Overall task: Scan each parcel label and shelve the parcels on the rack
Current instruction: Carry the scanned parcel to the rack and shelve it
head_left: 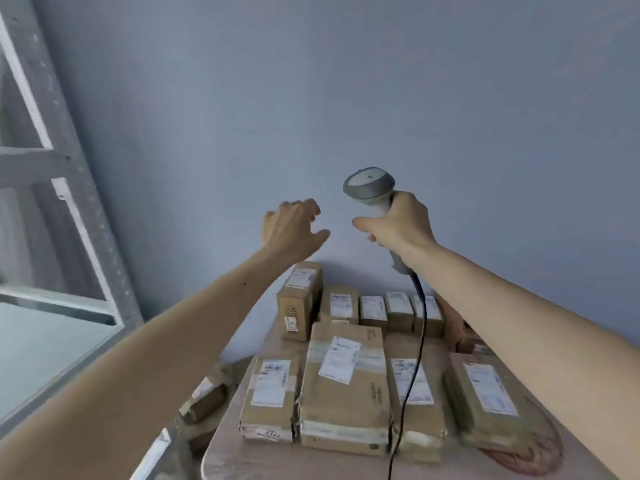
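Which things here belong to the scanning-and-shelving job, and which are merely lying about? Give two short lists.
Belong to the job:
scanner, gripped by the right hand
labelled parcels on the table
rack
left hand, holding nothing

Lying about:
reddish cloth under the right-most parcel

A plain blue-grey wall [346,81] fills the upper and middle part of the view, running down behind the worktop [242,455]. The worktop is pale, beige-pink, with a rounded near-left corner, and its far edge sits against the wall. At its right side lies a reddish-pink patterned patch [533,455] with a curved outline, partly covered, so what it is cannot be told; a similar reddish bit [453,323] shows further back near the wall, on the right
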Tool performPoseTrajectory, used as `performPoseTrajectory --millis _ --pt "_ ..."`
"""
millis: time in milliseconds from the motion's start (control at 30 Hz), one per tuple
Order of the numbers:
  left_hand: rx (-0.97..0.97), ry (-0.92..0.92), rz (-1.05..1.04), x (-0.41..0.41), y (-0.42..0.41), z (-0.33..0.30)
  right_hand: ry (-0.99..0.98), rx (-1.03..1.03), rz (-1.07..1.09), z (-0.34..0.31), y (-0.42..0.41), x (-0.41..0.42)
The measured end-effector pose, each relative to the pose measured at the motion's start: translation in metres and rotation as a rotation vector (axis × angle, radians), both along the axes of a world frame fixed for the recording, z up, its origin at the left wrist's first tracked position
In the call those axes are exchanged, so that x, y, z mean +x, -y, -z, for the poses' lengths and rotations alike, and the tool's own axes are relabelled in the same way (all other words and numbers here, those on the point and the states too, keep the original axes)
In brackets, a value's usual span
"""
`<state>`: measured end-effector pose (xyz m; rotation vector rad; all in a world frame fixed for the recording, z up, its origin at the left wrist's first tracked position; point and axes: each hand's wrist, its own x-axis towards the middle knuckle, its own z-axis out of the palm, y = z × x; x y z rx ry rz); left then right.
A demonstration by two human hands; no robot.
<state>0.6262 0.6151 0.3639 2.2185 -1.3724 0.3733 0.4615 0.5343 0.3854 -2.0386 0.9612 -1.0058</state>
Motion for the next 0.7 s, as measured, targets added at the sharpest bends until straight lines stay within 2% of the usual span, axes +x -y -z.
performPoseTrajectory --millis 367,700 --pt "0.138 -0.093 0.245 -0.169 0.182 0.088 -0.12 0.086 0.29 0.057 0.151 -0.198" --pt "0.316 -0.155 0.323 -0.233 0.268 0.192 -0.248 0.187 0.422 0.155 0.228 -0.266"
